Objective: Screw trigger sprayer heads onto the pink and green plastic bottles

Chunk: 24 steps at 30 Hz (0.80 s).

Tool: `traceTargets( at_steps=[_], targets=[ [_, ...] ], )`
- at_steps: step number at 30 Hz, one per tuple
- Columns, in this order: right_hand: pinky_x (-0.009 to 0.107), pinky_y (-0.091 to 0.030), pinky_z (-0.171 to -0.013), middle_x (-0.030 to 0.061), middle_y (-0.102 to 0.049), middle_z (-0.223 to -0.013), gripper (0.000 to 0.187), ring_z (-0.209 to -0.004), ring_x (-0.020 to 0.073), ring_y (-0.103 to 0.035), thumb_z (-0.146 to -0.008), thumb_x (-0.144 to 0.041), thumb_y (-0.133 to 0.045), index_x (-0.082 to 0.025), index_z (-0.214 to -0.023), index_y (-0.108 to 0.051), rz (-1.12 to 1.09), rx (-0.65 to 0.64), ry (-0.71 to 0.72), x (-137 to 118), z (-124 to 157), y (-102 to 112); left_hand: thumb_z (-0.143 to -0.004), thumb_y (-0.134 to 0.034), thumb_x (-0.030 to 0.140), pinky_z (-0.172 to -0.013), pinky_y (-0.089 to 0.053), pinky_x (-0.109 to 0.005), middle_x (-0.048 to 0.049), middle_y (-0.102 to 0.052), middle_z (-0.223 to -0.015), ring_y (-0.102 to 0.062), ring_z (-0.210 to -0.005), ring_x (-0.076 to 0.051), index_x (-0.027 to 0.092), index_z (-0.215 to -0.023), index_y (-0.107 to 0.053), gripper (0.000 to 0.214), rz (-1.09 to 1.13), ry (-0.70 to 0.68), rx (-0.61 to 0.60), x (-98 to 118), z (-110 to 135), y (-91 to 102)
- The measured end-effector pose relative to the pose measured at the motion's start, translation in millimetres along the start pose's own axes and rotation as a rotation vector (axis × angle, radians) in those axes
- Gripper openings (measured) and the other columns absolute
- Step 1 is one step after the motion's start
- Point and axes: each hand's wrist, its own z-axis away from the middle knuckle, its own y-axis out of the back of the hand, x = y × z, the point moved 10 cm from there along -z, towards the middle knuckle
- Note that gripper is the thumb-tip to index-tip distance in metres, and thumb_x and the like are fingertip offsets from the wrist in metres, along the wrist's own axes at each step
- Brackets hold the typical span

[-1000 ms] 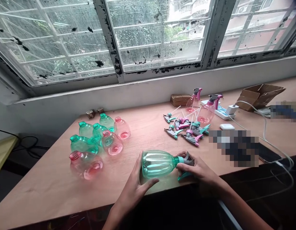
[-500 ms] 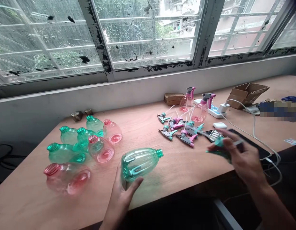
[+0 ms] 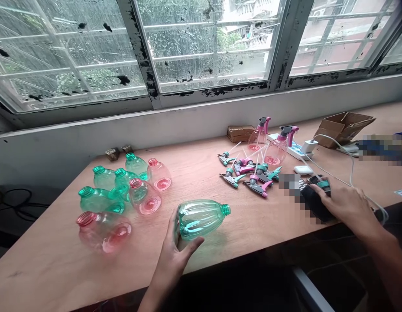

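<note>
My left hand [image 3: 176, 255] is closed around the base of a clear green bottle [image 3: 201, 219], which lies on its side in the air with its open threaded neck pointing right. At the right, my right hand [image 3: 345, 201] grips a trigger spray head [image 3: 323, 185] with a green collar; its thin straw points up and left, and its trigger is hidden by the hand. Between the hands and farther back lies a pile of loose spray heads [image 3: 257, 186] in pink, green and grey, straws sticking up.
Several open green bottles [image 3: 102, 201] and pink bottles [image 3: 103, 234] lie or stand on the wooden table [image 3: 51, 260] at left. Two pink spray bottles [image 3: 275, 151] stand at the back, near a power strip [image 3: 296, 151], a white cable [image 3: 352, 167], an earbud case [image 3: 303, 170] and a cardboard box [image 3: 344, 128].
My right hand has turned the spray head, so its collar and straw now face up and left. My left hand still holds the green bottle sideways. The view has shifted slightly.
</note>
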Motion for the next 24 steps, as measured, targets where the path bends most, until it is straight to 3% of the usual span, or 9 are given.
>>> traceTargets(
  at_steps=[4,10,14,20,24],
  targets=[
    [0.039,-0.044,-0.073,0.0155,-0.072,-0.08,0.038,-0.079,0.0354,-0.069,-0.088,-0.048,-0.039,-0.018,-0.104,-0.057,-0.063,0.076,0.097,-11.8,1.7,8.6,-0.08,-0.073,0.041,-0.116,-0.033,-0.046,-0.0088,-0.05,-0.144,-0.046,-0.134,-0.029,0.029,-0.15,-0.022,0.087,-0.007,-0.008,-0.005,0.4,0.4,-1.2],
    [0.038,-0.044,-0.071,0.0123,-0.07,-0.076,0.028,-0.077,0.036,-0.068,-0.085,-0.047,-0.043,-0.023,-0.094,-0.055,-0.108,-0.037,0.19,-25.4,2.4,2.2,-0.079,-0.074,0.04,-0.116,-0.035,-0.043,-0.0077,-0.048,-0.145,-0.046,-0.135,-0.028,0.029,-0.15,-0.023,0.088,-0.011,-0.001,0.002,1.0,1.0,-1.1],
    [0.039,-0.045,-0.07,0.0134,-0.071,-0.083,0.032,-0.078,0.0365,-0.068,-0.085,-0.048,-0.04,-0.022,-0.098,-0.054,-0.147,0.066,0.142,-15.2,1.3,17.0,-0.079,-0.074,0.039,-0.116,-0.035,-0.042,-0.0076,-0.046,-0.147,-0.043,-0.137,-0.029,0.028,-0.15,-0.023,0.088,-0.014,0.007,-0.016,-0.8,0.2,-0.9],
    [0.04,-0.045,-0.066,0.0164,-0.071,-0.083,0.032,-0.079,0.0391,-0.068,-0.083,-0.046,-0.044,-0.021,-0.099,-0.055,-0.168,-0.008,0.084,-6.8,3.4,20.5,-0.08,-0.074,0.039,-0.116,-0.033,-0.044,-0.0078,-0.047,-0.146,-0.045,-0.136,-0.029,0.029,-0.15,-0.021,0.088,-0.01,0.011,-0.037,-1.6,-0.5,-1.9],
    [0.041,-0.047,-0.073,0.0176,-0.072,-0.101,0.03,-0.096,0.0379,-0.067,-0.081,-0.044,-0.054,-0.024,-0.102,-0.047,-0.463,-0.013,-0.055,-10.5,14.0,39.5,-0.08,-0.074,0.039,-0.117,-0.031,-0.047,-0.0089,-0.046,-0.147,-0.044,-0.136,-0.03,0.029,-0.15,-0.021,0.088,0.002,0.005,-0.046,-4.2,-0.5,-2.1]
  ],
)
